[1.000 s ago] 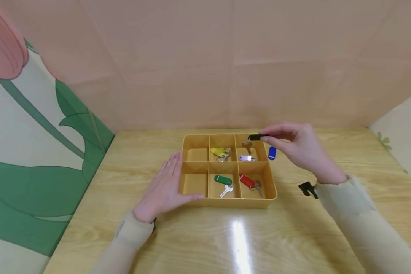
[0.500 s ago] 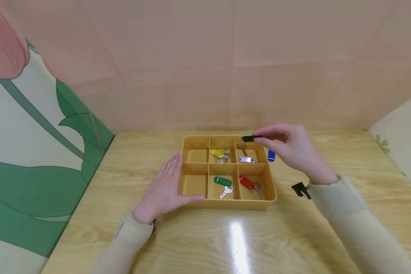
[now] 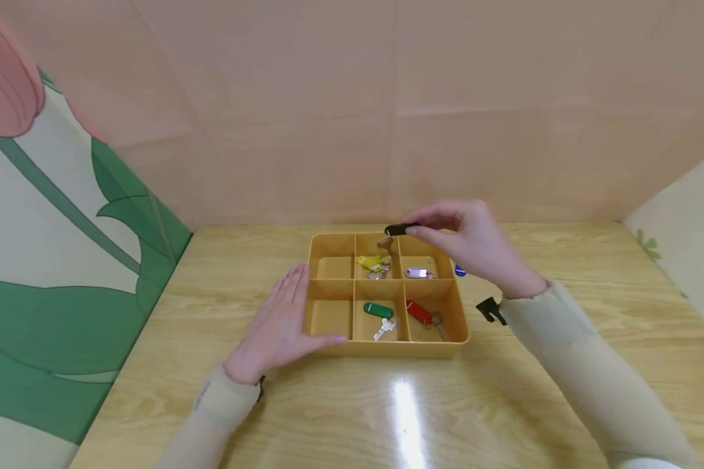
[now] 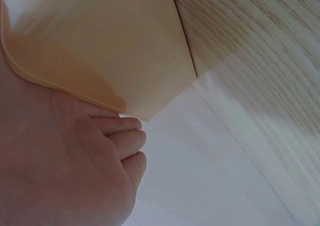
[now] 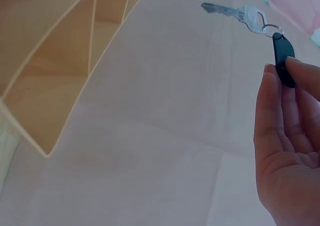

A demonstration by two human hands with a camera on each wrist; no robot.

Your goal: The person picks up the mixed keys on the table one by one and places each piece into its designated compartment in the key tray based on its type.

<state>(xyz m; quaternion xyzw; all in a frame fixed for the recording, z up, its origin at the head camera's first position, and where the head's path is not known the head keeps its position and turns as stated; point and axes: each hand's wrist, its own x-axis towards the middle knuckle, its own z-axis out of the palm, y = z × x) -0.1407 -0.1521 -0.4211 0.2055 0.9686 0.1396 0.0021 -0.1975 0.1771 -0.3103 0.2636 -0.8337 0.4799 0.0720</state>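
My right hand (image 3: 469, 241) pinches a black key tag (image 3: 400, 229) between thumb and fingers. From its ring hangs a key (image 5: 252, 19), held above the back middle compartment of a yellow divided box (image 3: 381, 349). My left hand (image 3: 278, 329) rests along the box's left side, fingers straight and thumb at the front edge. A yellow tag (image 3: 369, 262) with keys lies in the back middle compartment. The back right one holds a lilac tag (image 3: 418, 273), the front middle a green tag (image 3: 378, 310) with a key, the front right a red tag (image 3: 419, 312) with a key.
A blue tag (image 3: 460, 270) lies on the wooden table (image 3: 328, 410) just right of the box, partly hidden by my right hand. Behind the table rises a pinkish wall covering (image 3: 293, 130). A flower-patterned wall (image 3: 53, 312) stands on the left.
My right hand has moved left with the black key tag, from over the back right compartment to over the back middle one. The left hand stays against the box.
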